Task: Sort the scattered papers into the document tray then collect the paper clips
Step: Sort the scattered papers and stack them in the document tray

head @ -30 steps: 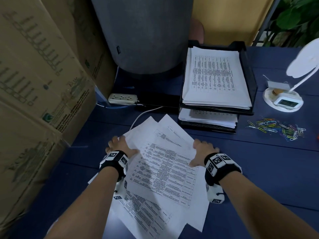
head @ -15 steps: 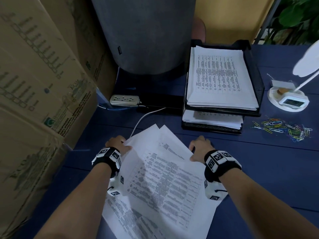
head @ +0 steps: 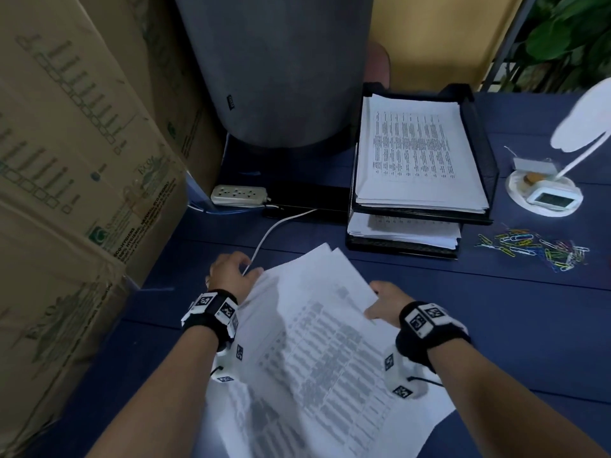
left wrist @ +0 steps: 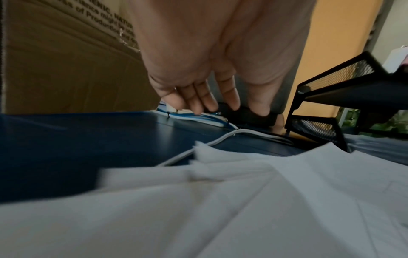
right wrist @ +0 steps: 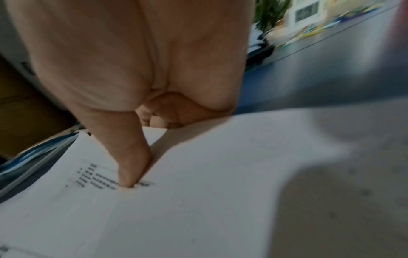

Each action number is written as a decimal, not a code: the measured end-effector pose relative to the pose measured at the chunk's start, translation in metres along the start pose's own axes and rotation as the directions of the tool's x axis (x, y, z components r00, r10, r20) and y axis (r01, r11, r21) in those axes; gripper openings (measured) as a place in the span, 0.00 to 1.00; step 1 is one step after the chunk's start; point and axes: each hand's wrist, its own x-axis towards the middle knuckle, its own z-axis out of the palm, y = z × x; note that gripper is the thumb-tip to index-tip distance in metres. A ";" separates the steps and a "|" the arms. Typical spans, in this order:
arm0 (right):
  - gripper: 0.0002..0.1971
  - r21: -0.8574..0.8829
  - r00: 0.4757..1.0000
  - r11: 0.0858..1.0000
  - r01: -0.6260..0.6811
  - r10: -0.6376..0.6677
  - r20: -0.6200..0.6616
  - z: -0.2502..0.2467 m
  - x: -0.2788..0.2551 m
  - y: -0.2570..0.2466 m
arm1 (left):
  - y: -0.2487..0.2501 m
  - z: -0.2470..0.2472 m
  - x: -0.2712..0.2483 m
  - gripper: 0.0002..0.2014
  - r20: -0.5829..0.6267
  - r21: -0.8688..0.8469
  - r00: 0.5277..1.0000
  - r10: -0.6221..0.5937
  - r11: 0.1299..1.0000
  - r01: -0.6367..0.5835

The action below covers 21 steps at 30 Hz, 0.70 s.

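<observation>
Step in hand: gathering the loose white printed sheets (head: 317,342) into one stack on the dark blue counter (head: 496,325), near centre. Not yet in the black mesh two-tier document tray (head: 489,153), which stands just beyond, far right, both tiers already holding paper.

Right hand (head: 385,300): thumb pressed on top of the stack's right edge, fingers curled beneath it, a pinch grip. Left hand (head: 231,272): at the stack's far-left corner; the wrist view shows the fingers (left wrist: 198,97) straight and spread above the counter, gripping nothing.

Multicoloured paper clips (head: 535,249) lie scattered on the counter, right of the tray, untouched.

Next, by my reading: square the edges, lift, carry the stack forward and right to the tray.

Against a second ago: the sheets, then fanned wide and flat, are drawn tighter and raised; the left hand has moved farther out.
</observation>
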 end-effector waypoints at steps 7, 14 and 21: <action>0.14 0.073 0.947 0.974 -0.214 0.225 -0.229 -0.034 -0.012 0.050 | 0.012 0.014 -0.025 0.16 0.379 0.216 0.923 0.061 0.964 -0.152; 0.18 0.123 0.900 0.955 -0.270 0.296 -0.319 -0.038 -0.022 0.069 | 0.030 0.037 -0.056 0.37 0.239 0.369 0.933 -0.270 0.914 0.170; 0.26 0.195 0.975 0.971 -0.135 0.166 -0.150 -0.018 -0.035 0.048 | 0.075 0.056 -0.075 0.35 0.326 0.141 0.885 -0.333 0.943 0.302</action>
